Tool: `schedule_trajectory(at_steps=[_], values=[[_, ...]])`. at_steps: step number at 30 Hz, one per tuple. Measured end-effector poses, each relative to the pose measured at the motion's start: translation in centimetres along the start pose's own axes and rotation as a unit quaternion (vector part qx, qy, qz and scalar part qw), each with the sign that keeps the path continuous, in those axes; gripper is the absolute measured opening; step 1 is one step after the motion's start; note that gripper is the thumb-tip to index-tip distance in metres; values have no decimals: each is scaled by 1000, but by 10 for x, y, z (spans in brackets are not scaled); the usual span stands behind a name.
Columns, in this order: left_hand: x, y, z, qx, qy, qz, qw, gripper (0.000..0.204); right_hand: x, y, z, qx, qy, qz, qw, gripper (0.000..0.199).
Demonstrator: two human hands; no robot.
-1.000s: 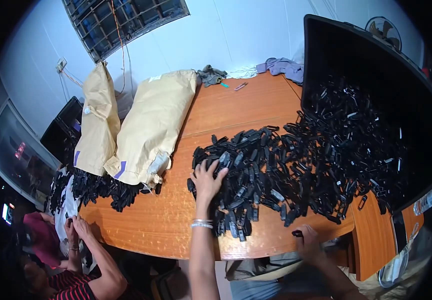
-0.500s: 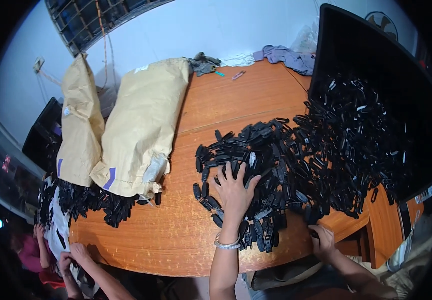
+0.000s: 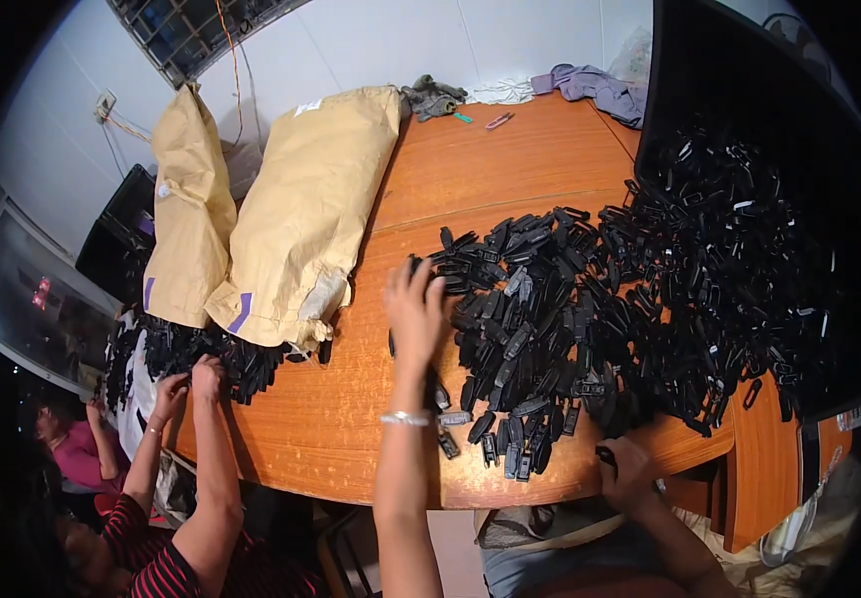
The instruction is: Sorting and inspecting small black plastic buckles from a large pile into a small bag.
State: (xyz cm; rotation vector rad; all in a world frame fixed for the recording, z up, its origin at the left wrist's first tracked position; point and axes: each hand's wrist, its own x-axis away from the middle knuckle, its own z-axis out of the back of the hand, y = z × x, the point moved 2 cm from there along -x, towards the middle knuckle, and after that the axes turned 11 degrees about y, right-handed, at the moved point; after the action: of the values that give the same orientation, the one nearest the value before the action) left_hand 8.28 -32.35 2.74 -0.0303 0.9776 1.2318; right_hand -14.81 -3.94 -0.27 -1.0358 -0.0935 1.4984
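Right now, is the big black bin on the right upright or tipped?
Tipped: the black bin opens sideways toward the table, and small black parts spread from inside it onto the wood.

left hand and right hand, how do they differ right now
The left hand has its fingers stretched out, while the right hand curls its fingers around a small black piece. The left hand is farther in over the table; the right hand is at its near edge. Both are ungloved and close to the pile of black pieces.
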Motion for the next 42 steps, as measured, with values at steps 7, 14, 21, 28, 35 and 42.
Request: schedule_trajectory(at_steps=[7, 14, 21, 28, 35, 42], values=[[21, -36, -11, 175, -140, 40, 974, 39, 6, 8, -10, -35, -12, -2, 999, 22], [-17, -53, 62, 254, -28, 255, 933, 43, 4, 12, -12, -55, 12, 26, 998, 22], [52, -56, 60, -44, -201, 185, 961, 31, 6, 9, -11, -37, 24, 8, 999, 27], [82, -13, 82, -7, 54, 193, 980, 21, 10, 3, 0, -128, 95, -59, 985, 24], [176, 126, 104, 408, -87, 280, 865, 32, 3, 11, 19, -304, 46, -261, 915, 27], [196, 177, 131, 375, -163, 137, 902, 25, -19, -53, 51, -345, -139, -86, 924, 35]])
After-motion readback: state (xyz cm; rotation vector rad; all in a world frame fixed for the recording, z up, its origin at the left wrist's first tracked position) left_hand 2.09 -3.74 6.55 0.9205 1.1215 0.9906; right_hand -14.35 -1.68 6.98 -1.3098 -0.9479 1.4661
